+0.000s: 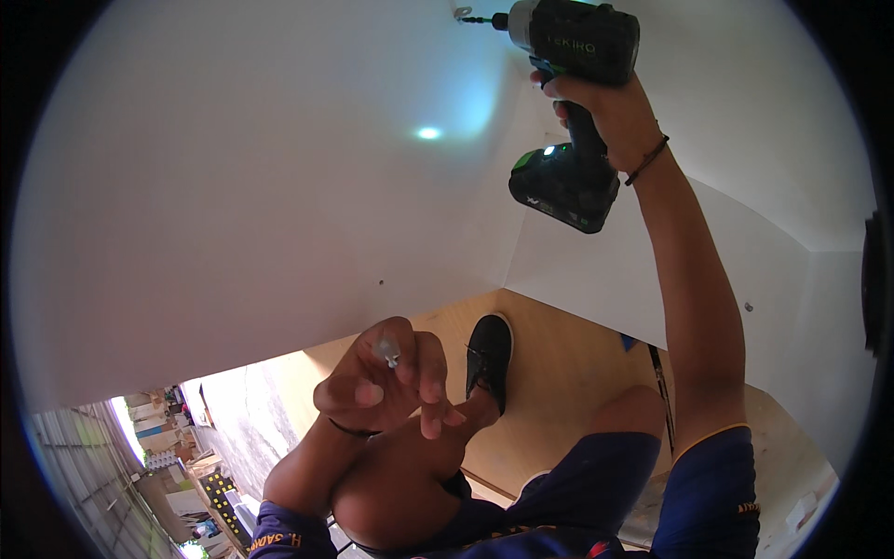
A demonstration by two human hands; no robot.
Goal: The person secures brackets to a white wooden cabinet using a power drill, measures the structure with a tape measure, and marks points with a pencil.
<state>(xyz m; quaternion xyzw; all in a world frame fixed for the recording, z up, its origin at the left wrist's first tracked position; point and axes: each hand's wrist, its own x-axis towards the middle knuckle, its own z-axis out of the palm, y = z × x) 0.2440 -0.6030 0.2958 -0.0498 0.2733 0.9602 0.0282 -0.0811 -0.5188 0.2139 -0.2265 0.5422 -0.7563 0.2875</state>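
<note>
My right hand (605, 112) is wrapped round the grip of a black and green cordless drill driver (582, 42), raised at the upper right. Its bit (477, 20) points left and meets a small pale fitting (462, 13) on the white panel. The drill's lamp throws a bluish glow on that panel. Lower down, near the panel's bottom edge, my left hand (391, 382) is curled with the palm up. Between its fingers sits a small translucent piece (386, 351) with a shiny metal-like end; its exact kind is unclear.
White panels (233, 186) rise on the left and right and meet in a corner. Small dark holes or screws (381, 281) dot them. Below is a wood-coloured board (559, 363) with my black shoe (489, 359) on it. A cluttered workshop area (177, 456) shows at lower left.
</note>
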